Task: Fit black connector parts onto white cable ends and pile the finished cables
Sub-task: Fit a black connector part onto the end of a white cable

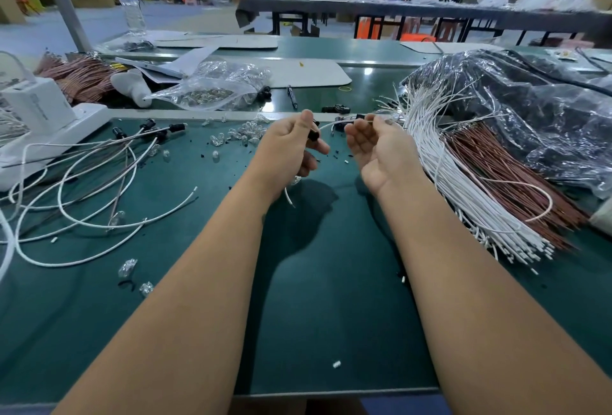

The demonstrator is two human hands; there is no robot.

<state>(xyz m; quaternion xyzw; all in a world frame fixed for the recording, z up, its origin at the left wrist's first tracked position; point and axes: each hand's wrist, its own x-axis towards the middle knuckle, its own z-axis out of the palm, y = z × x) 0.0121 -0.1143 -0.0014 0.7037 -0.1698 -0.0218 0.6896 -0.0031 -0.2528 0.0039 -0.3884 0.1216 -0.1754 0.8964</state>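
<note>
My left hand [291, 146] is raised over the green mat and pinches a small black connector part [313, 134] between thumb and fingers; a short white cable end [288, 197] hangs below its palm. My right hand [374, 143] is close beside it, fingers closed on a thin white cable [344, 122] that arcs toward the left hand. A thick bundle of white cables [440, 169] lies to the right. Finished cables with black connectors [145, 131] lie spread at the left.
Brown cables [503, 176] lie beside the white bundle, under a crumpled plastic sheet [530, 110]. A bag of clear parts [212, 90], loose clear parts [245, 134], a pen [292, 96], spare black parts [336, 109] and a white box [36, 106] sit at the back.
</note>
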